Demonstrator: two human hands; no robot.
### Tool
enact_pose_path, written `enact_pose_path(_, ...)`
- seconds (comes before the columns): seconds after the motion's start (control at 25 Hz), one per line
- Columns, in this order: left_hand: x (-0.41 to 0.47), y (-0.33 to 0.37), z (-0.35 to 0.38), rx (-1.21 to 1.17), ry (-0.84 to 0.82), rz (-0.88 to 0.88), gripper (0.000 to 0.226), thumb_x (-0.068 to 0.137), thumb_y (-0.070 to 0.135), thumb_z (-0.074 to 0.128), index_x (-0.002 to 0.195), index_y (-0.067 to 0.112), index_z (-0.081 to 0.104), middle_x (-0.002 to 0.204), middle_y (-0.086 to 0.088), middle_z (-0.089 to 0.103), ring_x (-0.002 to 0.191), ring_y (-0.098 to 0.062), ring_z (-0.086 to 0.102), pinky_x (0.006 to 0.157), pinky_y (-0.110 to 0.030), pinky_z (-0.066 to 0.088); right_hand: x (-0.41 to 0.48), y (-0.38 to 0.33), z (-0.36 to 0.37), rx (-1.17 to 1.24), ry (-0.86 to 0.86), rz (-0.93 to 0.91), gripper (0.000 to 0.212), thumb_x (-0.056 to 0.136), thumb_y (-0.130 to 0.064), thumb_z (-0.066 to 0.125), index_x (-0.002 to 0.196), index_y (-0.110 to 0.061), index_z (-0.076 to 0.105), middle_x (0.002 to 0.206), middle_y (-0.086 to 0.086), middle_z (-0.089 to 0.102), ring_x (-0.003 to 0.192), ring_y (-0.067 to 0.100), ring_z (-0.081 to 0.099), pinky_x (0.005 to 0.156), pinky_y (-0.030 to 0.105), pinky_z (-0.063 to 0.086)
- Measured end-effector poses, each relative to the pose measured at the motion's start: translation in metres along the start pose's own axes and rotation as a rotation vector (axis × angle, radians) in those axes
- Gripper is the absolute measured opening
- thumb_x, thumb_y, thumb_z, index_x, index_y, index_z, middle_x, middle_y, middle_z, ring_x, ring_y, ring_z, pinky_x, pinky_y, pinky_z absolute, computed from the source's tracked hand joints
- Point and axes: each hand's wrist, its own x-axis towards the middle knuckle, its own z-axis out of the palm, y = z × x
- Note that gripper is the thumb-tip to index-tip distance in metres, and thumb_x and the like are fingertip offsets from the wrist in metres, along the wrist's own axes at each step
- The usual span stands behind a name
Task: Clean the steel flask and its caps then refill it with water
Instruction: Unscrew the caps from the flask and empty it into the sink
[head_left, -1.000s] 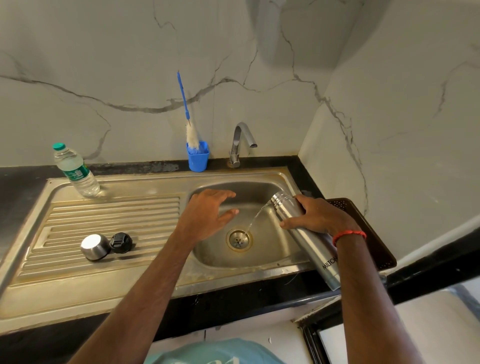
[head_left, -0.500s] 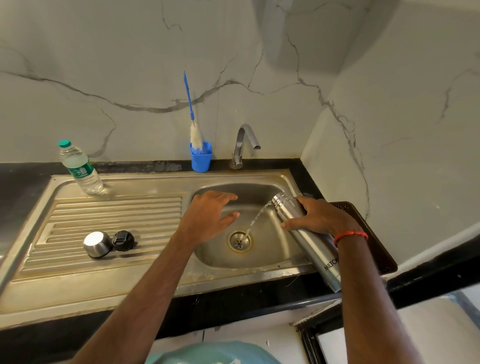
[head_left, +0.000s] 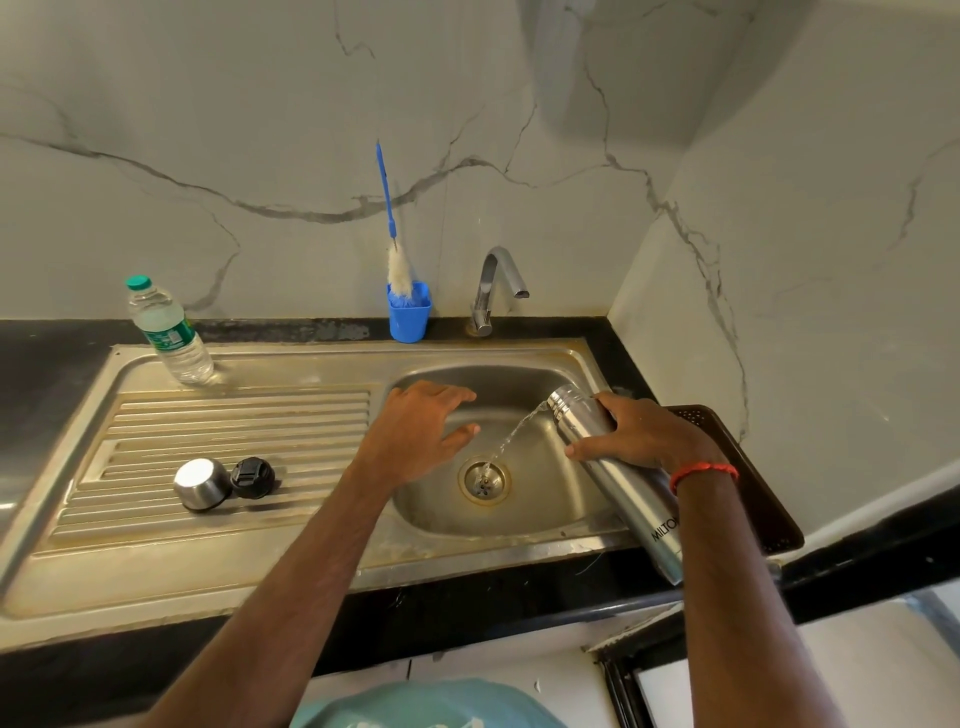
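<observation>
My right hand (head_left: 641, 436) grips the steel flask (head_left: 631, 493), tilted mouth-down to the left over the sink basin (head_left: 540, 499). A thin stream of water (head_left: 511, 439) runs from its mouth onto the drain (head_left: 484, 480). My left hand (head_left: 421, 431) hovers over the basin's left edge, fingers spread, holding nothing. The steel cap (head_left: 201, 484) and the black inner cap (head_left: 252, 477) lie side by side on the ribbed drainboard (head_left: 156, 431).
A plastic water bottle (head_left: 169, 332) stands at the drainboard's back left. A blue cup (head_left: 409, 310) with a bottle brush (head_left: 397, 254) sits beside the tap (head_left: 493, 288), which is off. A dark perforated tray (head_left: 763, 499) lies right of the sink, near the corner wall.
Water keeps pouring from the tilted flask into the drain. Both hands stay about where they were; the view has shifted slightly.
</observation>
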Motion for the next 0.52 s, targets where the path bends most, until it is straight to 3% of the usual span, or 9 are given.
enact_pose_path(0.52, 0.0042, -0.0051, -0.0008, 0.043, -0.037, 0.011, 0.054, 0.097, 0.053, 0.054, 0.144, 0.027, 0.05, 0.142, 0.003, 0.058, 0.134, -0.017, 0.048, 0.112, -0.043, 0.033, 0.0052, -0.003, -0.0011, -0.016, -0.013, -0.004, 0.08, 0.078, -0.054, 0.075, 0.143, -0.021, 0.04, 0.111, 0.0, 0.053, 0.096, 0.019, 0.057, 0.083, 0.032, 0.047)
